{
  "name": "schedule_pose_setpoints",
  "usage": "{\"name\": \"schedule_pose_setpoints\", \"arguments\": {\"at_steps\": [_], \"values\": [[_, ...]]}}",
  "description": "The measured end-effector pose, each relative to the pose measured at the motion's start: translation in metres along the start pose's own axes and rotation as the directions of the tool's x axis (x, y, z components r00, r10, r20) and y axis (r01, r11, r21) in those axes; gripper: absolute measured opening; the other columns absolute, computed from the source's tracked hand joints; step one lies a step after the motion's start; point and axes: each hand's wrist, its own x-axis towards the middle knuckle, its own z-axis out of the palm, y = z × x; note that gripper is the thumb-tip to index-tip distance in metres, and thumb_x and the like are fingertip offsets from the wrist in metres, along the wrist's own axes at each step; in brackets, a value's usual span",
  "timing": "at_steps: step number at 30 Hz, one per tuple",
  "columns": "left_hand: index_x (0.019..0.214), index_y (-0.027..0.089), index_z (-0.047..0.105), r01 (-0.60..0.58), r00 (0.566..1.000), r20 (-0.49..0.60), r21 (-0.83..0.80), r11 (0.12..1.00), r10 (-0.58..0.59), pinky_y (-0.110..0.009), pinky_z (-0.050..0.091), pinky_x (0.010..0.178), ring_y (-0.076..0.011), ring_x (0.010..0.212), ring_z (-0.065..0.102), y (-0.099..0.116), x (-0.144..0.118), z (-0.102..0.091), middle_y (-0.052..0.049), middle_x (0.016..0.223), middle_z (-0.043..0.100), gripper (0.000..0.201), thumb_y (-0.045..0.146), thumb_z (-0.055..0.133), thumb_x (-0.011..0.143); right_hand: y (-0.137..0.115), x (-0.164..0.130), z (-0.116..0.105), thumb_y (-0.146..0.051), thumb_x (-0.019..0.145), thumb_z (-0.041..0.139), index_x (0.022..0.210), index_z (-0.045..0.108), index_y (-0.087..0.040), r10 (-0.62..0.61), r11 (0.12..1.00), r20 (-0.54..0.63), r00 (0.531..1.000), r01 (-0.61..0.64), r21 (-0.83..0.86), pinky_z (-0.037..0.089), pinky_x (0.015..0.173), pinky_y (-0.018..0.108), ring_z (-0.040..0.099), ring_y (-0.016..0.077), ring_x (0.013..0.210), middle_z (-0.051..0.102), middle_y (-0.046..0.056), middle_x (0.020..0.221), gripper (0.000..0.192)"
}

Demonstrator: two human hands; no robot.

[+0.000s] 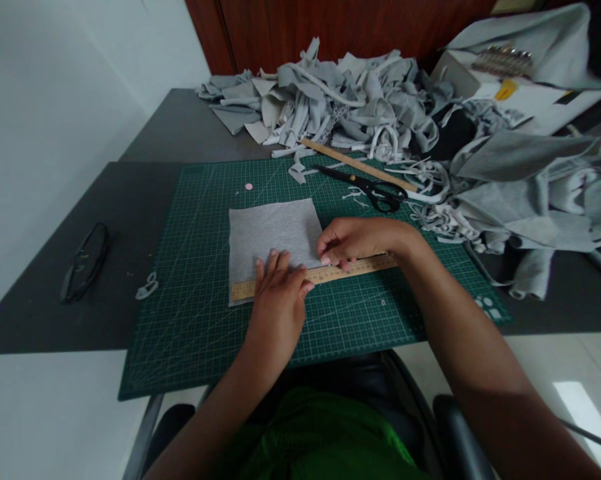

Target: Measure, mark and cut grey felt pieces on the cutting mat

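Left hand [279, 287], nearest the body, lies flat with fingers spread, pressing a wooden ruler [315, 275] down onto a grey cloth square [270, 233] on the green cutting mat [190, 320]. Right hand [353, 241] sits just beyond and to the right, its fingertips pinched together at the ruler's upper edge, near the cloth's right side; it may hold a small marker, though that is too small to tell. The ruler's long axis runs left to right, slightly rising toward the right, along the cloth's near edge, so the cloth lies just beyond both hands, and the left hand is the nearer to its middle. Farther back on the mat lie black scissors [375, 190] and a second ruler [355, 163]. Beyond them sits a heap of grey scraps [330, 100]. Off to the left, spectacles [85, 263] rest on the table [145, 200].
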Motion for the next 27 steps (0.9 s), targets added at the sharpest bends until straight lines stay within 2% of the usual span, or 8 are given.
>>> {"name": "schedule_pose_setpoints", "arguments": {"at_steps": [5, 10, 17, 27], "values": [[0.117, 0.018, 0.07, -0.006, 1.0, -0.007, 0.01, 1.0, 0.006, -0.074, 0.033, 0.122, -0.0389, 0.148, 0.049, 0.0003, 0.0003, -0.0001, -0.017, 0.146, 0.063, 0.018, 0.019, 0.06, 0.101, 0.0009, 0.0, 0.0002, -0.026, 0.088, 0.074, 0.087, 0.072, -0.015, 0.011, 1.0, -0.016, 1.0, -0.011, 0.001, 0.045, 0.056, 0.022, 0.062, 0.0112, 0.058, 0.067, -0.003, 0.064, 0.011], [0.117, 0.02, 0.069, -0.01, 1.0, -0.019, 0.013, 1.0, 0.01, -0.073, 0.035, 0.121, -0.0376, 0.148, 0.05, -0.0001, 0.0001, 0.0, -0.014, 0.145, 0.064, 0.018, 0.019, 0.06, 0.102, 0.0005, 0.0002, 0.0015, -0.026, 0.086, 0.077, 0.086, 0.071, -0.015, 0.003, 0.999, -0.042, 0.999, -0.001, 0.044, 0.048, 0.054, 0.02, 0.064, 0.0108, 0.056, 0.068, -0.003, 0.063, 0.012], [0.118, 0.017, 0.07, 0.005, 1.0, 0.013, 0.012, 1.0, -0.006, -0.073, 0.032, 0.123, -0.0394, 0.149, 0.048, 0.0015, 0.001, -0.0019, -0.018, 0.146, 0.063, 0.02, 0.019, 0.058, 0.102, 0.0007, -0.0006, -0.0007, -0.03, 0.085, 0.081, 0.086, 0.071, -0.015, -0.014, 0.995, -0.057, 0.998, 0.019, 0.094, 0.054, 0.057, 0.022, 0.067, 0.0111, 0.057, 0.07, -0.002, 0.069, 0.017], [0.116, 0.019, 0.069, -0.005, 1.0, -0.008, 0.004, 1.0, 0.005, -0.073, 0.034, 0.122, -0.0372, 0.149, 0.048, 0.0004, -0.0001, -0.0007, -0.015, 0.146, 0.064, 0.018, 0.019, 0.058, 0.103, 0.0012, -0.0001, -0.0001, -0.026, 0.085, 0.076, 0.087, 0.071, -0.015, -0.032, 0.999, -0.029, 0.999, 0.033, 0.025, 0.047, 0.055, 0.021, 0.062, 0.0108, 0.057, 0.066, -0.004, 0.065, 0.013]]}}
